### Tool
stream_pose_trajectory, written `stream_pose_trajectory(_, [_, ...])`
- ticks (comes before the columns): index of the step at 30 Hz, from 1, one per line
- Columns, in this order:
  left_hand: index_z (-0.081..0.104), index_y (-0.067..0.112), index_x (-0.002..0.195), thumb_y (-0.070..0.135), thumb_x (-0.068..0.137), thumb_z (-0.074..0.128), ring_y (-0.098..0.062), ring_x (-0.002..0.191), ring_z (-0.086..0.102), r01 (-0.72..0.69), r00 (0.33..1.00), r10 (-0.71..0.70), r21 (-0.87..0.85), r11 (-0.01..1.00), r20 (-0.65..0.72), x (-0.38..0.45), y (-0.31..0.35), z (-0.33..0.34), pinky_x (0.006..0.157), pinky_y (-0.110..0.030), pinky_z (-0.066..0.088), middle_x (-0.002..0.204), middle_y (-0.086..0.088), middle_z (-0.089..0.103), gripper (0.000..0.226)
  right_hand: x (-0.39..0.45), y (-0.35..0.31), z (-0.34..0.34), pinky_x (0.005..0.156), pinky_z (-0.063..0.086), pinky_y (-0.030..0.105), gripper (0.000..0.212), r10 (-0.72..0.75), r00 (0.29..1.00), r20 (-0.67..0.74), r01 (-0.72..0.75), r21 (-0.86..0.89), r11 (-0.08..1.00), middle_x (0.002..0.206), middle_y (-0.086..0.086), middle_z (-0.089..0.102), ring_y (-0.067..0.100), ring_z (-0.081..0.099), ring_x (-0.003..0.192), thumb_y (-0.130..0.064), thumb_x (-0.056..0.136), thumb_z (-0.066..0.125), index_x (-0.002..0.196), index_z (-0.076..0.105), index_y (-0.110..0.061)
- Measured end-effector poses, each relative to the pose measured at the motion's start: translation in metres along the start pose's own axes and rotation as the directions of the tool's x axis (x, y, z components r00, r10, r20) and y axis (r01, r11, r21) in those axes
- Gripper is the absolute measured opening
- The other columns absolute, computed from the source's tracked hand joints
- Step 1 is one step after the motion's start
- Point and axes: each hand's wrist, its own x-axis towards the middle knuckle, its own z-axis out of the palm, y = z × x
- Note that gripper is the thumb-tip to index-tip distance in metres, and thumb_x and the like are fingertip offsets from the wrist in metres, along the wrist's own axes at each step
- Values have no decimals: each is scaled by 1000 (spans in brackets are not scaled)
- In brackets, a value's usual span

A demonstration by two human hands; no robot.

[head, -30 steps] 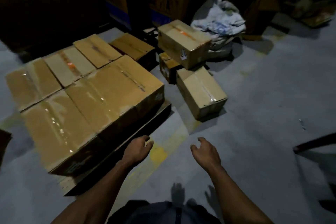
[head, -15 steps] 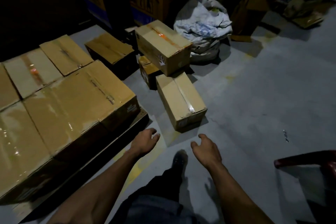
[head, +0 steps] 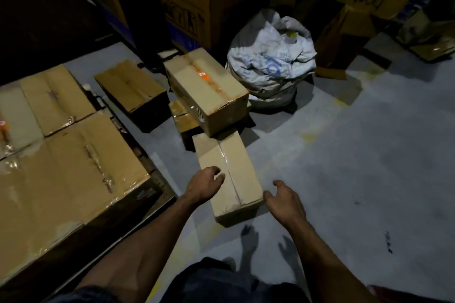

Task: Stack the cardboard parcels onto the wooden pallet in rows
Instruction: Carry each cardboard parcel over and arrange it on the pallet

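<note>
A long taped cardboard parcel (head: 231, 174) lies on the grey floor in front of me. My left hand (head: 205, 183) hovers over its left side with loosely curled fingers, holding nothing. My right hand (head: 283, 198) is spread beside the parcel's near right corner, also holding nothing. Behind it a bigger parcel with orange tape (head: 206, 88) rests on a small box (head: 183, 118). To the left, several large parcels (head: 64, 177) sit side by side on the wooden pallet (head: 157, 187), whose edge shows at their right.
A dark flat box (head: 133, 92) lies on the floor between pallet and parcels. A full white sack (head: 273, 66) stands behind them. Tall printed cartons (head: 189, 0) and more boxes (head: 362, 7) line the back. Grey floor stretches to the right.
I have stepped closer to the floor parcels. Both hands moved forward, from above bare floor to either side of the long parcel's near end.
</note>
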Motion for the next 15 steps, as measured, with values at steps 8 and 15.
stream_pose_trajectory(8, [54, 10, 138, 40, 103, 45, -26, 127, 54, 106, 990, -110, -52, 993, -91, 109, 74, 10, 103, -36, 45, 140, -10, 57, 47, 154, -2, -76, 103, 42, 37, 57, -135, 986, 95, 142, -68, 988, 148, 10, 47, 32, 47, 132, -39, 100, 50, 152, 36, -18])
stream_pose_trajectory(15, [56, 9, 136, 37, 103, 47, -26, 123, 57, 279, 926, -312, -171, 945, -212, 193, 161, 15, 101, -36, 47, 137, -11, 60, 44, 294, -12, -171, 107, 40, 40, 59, -302, 922, 243, 348, -175, 921, 150, 9, 46, 31, 44, 135, -41, 99, 49, 152, 35, -19])
